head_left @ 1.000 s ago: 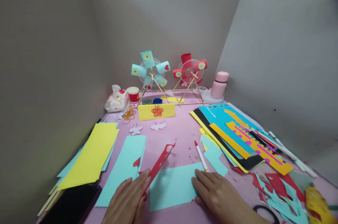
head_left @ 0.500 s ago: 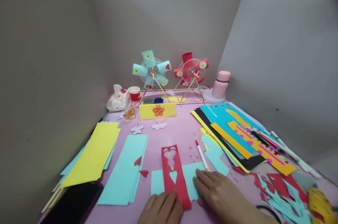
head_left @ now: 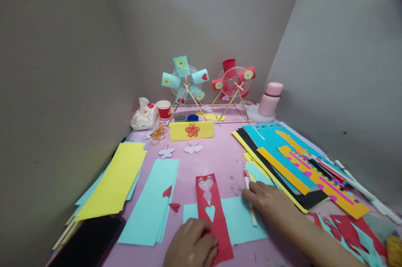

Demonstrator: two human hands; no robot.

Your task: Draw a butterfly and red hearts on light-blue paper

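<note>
From the head camera, the left hand [head_left: 192,243] lies palm down at the near edge of the pink surface [head_left: 220,158]. Its fingers are loosely bent and press on the near end of a red strip [head_left: 215,216] without clasping anything. The strip has heart-shaped holes cut in it and lies lengthwise across a light blue sheet [head_left: 243,221]. The right hand [head_left: 266,202] reaches in from the right, palm down, its fingers lying across a white pen [head_left: 253,216] at the sheet's right edge. Whether they have closed round the pen cannot be told. Two small red hearts [head_left: 174,206] lie just left of the sheet, beside a pile of light blue strips [head_left: 150,204]. Farther left is a yellow sheet [head_left: 113,183], and to the right a fanned stack of coloured sheets [head_left: 282,162]. Two paper wheels [head_left: 185,80] stand at the back.
</note>
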